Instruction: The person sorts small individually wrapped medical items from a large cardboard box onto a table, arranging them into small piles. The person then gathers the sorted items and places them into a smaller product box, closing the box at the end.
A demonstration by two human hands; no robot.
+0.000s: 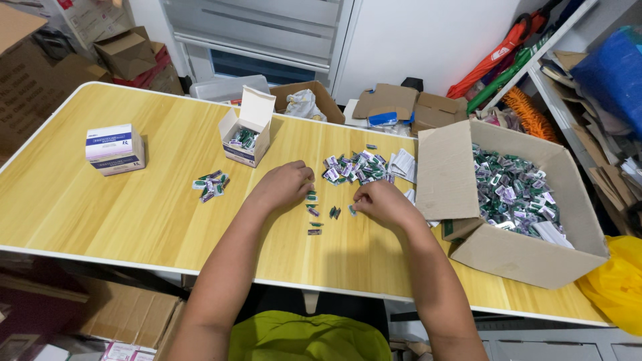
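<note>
Green-and-white sachets (314, 212), small and flat, lie in a loose column on the yellow wooden table (134, 214) between the two hands. They look very light and thin, likely slick foil that slides on the smooth top, so pinching one by its edge with fingertips seems the surest hold. Curled loosely, knuckles up, the left hand (284, 184) has its fingertips touching a sachet; what it grips, if anything, I cannot tell. Equally curled, the right hand (381, 202) pinches at a sachet beside a bigger pile (354, 167). More fill the cardboard box (528, 257) to the right.
</note>
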